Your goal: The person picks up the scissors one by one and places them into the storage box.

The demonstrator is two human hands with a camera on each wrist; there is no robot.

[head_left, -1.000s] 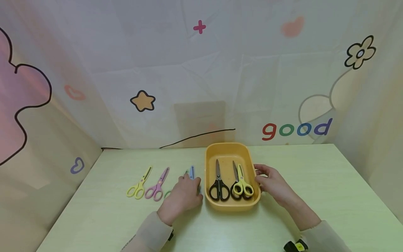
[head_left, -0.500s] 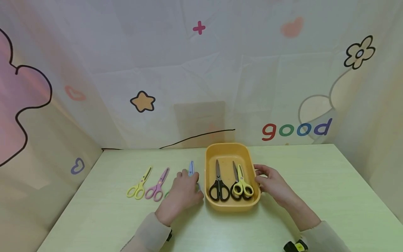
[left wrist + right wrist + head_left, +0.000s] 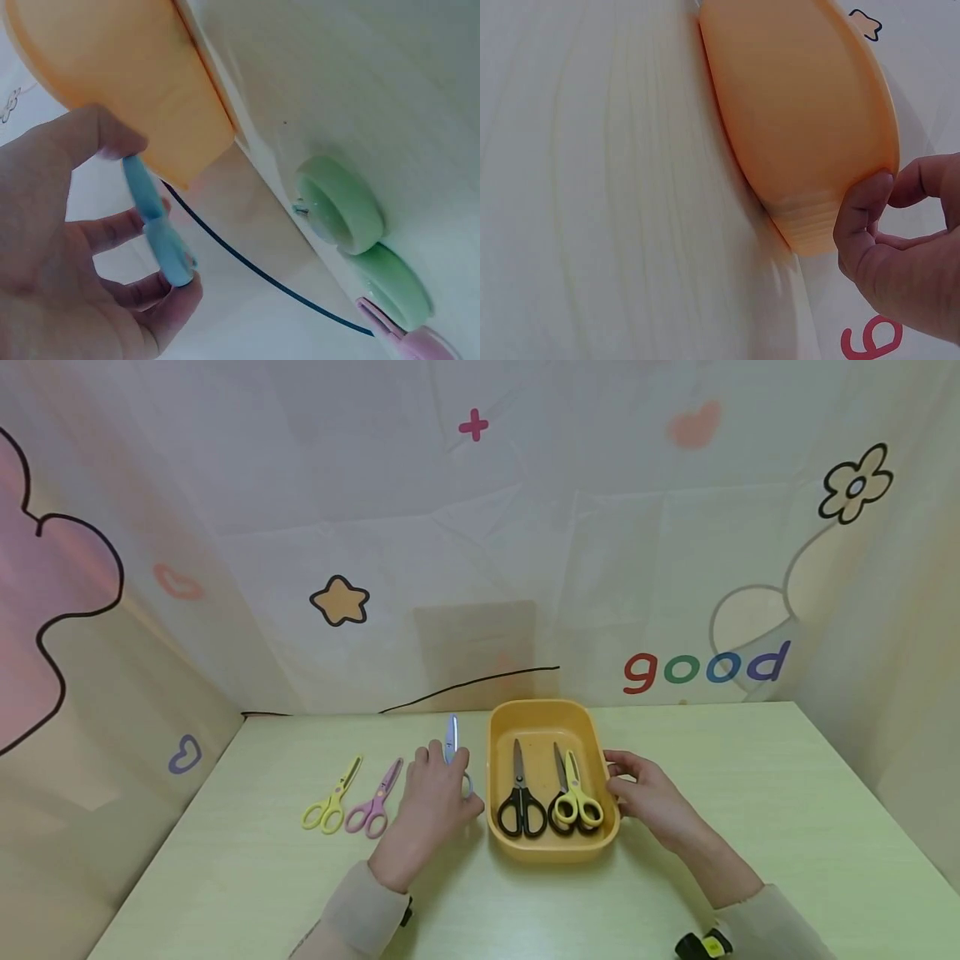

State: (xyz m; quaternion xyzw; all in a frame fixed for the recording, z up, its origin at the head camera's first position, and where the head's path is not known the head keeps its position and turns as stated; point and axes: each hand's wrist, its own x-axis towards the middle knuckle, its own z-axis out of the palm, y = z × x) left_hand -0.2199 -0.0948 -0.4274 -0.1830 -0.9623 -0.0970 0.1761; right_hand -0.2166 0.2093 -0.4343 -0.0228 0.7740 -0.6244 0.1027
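Observation:
My left hand (image 3: 433,797) grips blue scissors (image 3: 451,739) by the handles, thumb on one side and fingers on the other. In the left wrist view the blue handles (image 3: 166,247) are raised off the table. Green scissors (image 3: 369,225) lie below, hidden by that hand in the head view. My right hand (image 3: 654,802) pinches the right rim of the orange-yellow tray (image 3: 551,854). Inside the tray are black-handled scissors (image 3: 519,777) at the left. Yellow scissors (image 3: 573,777) lie across a second black-handled pair (image 3: 560,768) at the right.
Yellow scissors (image 3: 342,789) and pink scissors (image 3: 385,792) lie on the table to the left, blades pointing away. A printed curtain (image 3: 337,510) hangs right behind the table's far edge. The tray stands just right of the left hand.
The left hand has taken up the blue scissors from the table and shifted them slightly away and upward. The right hand and the tray have stayed in place.

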